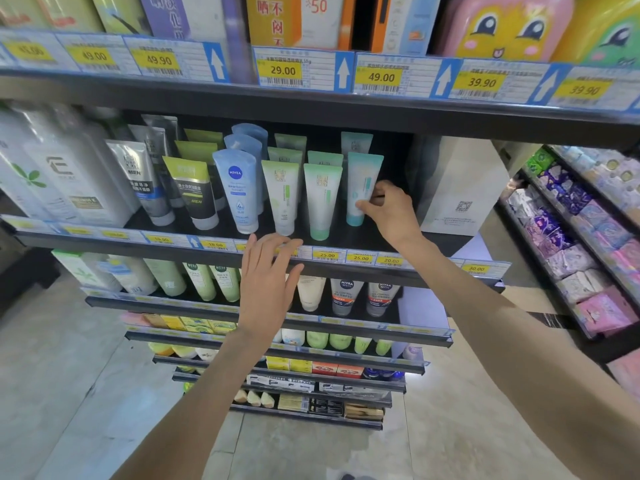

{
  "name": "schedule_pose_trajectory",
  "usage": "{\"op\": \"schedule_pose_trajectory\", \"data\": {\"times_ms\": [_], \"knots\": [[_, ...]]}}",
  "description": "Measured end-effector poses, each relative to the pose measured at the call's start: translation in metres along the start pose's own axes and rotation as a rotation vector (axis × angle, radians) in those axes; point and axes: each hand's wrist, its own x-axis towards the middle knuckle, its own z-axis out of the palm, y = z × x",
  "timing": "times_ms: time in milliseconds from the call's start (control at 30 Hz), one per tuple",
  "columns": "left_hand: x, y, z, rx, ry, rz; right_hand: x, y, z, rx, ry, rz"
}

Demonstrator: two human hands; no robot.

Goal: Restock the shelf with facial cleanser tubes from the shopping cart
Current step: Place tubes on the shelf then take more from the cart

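Teal cleanser tube (360, 188), frame centre-right, upright on shelf (346, 239), pinched by right hand (389, 211). Left hand (268, 275) flat, empty, at shelf edge. Risk: careless release tips it against neighbouring green tube (322, 202).

Top shelf: boxed products – an orange box (277, 20) reading 50, a pink cartoon-face pack (502, 26). Below them, yellow price tags (283, 71) with blue arrow cards (343, 76). Far left, white bottles (59, 174). Right of the shelf, a white panel (460, 188) with a QR code. Far right, a rack of purple and pink packets (585, 244). Grey tiled floor (86, 393).
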Motion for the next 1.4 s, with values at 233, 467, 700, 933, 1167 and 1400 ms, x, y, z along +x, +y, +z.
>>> {"op": "schedule_pose_trajectory", "data": {"times_ms": [233, 467, 700, 933, 1167, 1400], "knots": [[0.000, 0.001, -0.001, 0.014, -0.003, -0.005, 0.023, 0.005, 0.015, -0.055, 0.028, -0.049], [-0.001, 0.002, 0.001, 0.023, 0.006, -0.011, 0.032, 0.008, 0.020, -0.059, 0.042, -0.068], [-0.001, 0.004, 0.003, 0.031, 0.009, -0.033, 0.037, 0.012, 0.025, -0.045, 0.035, -0.059], [-0.001, 0.006, -0.004, 0.041, -0.047, -0.041, 0.038, 0.007, 0.022, -0.065, 0.018, -0.038], [-0.005, 0.004, -0.011, 0.035, -0.145, -0.027, 0.022, 0.015, 0.008, -0.077, -0.005, 0.063], [-0.016, 0.025, -0.007, 0.028, -0.163, -0.013, -0.046, 0.011, -0.037, -0.249, -0.046, 0.021]]}}
